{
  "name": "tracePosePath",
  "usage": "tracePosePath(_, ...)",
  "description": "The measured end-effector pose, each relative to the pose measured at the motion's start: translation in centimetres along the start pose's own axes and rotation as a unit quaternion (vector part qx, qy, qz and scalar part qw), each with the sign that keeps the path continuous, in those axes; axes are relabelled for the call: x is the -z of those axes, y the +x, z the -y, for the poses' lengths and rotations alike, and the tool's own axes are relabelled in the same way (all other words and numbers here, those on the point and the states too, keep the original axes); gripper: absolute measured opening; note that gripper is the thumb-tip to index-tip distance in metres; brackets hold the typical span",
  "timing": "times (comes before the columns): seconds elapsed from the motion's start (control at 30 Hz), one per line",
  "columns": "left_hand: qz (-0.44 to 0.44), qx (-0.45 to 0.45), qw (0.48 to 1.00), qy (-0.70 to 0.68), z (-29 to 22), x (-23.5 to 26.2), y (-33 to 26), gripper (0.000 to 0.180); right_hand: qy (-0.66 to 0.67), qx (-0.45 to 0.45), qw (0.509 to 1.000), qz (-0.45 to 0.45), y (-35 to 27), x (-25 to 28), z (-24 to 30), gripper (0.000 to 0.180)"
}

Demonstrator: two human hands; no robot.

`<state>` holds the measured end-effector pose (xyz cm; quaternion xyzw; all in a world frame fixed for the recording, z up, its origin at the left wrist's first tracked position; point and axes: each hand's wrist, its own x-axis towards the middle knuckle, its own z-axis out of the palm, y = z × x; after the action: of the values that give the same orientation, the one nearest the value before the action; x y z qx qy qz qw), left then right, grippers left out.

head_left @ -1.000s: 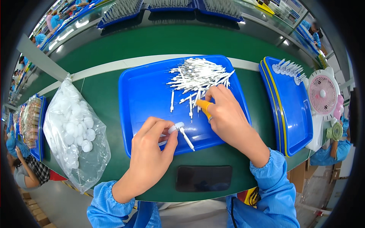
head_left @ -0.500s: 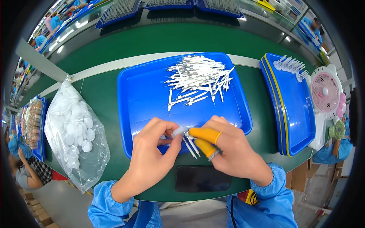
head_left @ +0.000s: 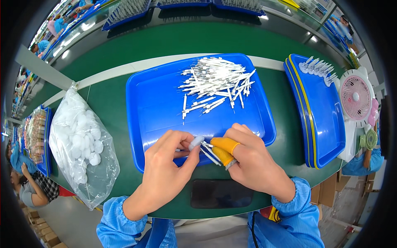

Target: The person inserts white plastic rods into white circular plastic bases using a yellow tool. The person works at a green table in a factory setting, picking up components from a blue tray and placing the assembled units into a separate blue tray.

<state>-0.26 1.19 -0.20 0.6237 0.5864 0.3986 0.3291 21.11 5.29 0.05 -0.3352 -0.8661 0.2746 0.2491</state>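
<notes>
A blue tray [head_left: 157, 103] lies on the green table, with a pile of several thin white sticks [head_left: 217, 82] at its far right. Over the tray's near edge, my left hand [head_left: 165, 173] pinches a small white round piece [head_left: 196, 142] between thumb and fingers. My right hand [head_left: 248, 161], wearing orange finger cots on two fingers, holds a few white sticks [head_left: 210, 152] whose tips meet the white piece. Both hands touch at that spot.
A clear bag of white round pieces [head_left: 82, 140] lies at the left. A dark phone [head_left: 217, 193] lies at the table's near edge. Stacked blue trays [head_left: 318, 115] stand at the right, beside a small pink fan [head_left: 356, 99]. More trays sit far back.
My right hand came back from the stick pile to the tray's near edge with a few sticks and now meets my left hand, which has stayed there with the white piece.
</notes>
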Motion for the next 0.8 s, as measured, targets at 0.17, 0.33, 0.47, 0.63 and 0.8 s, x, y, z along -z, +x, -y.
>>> tracePosePath(0.17,0.003,-0.013,1.0,0.016,0.0,0.0,0.1,0.015,-0.012,0.006,0.999,-0.031,0.0,-0.4,-0.1,0.04)
tracePosePath(0.33,0.009,-0.009,1.0,0.018,0.0,0.1,-0.1,0.016,-0.014,0.009,1.0,-0.021,0.0,-0.6,0.2,0.038)
tracePosePath(0.47,0.003,-0.033,0.999,0.025,0.1,-0.3,-0.2,0.015,0.003,0.008,0.999,-0.032,0.0,-1.7,0.6,0.036)
tracePosePath(0.63,-0.008,-0.058,0.997,0.047,0.1,-0.3,-0.5,0.016,0.038,-0.015,0.998,-0.057,-0.3,-2.0,1.4,0.035)
tracePosePath(0.8,-0.024,-0.09,0.993,0.065,0.3,-0.7,-1.2,0.022,0.031,-0.013,0.991,-0.132,-0.3,-3.2,1.9,0.035)
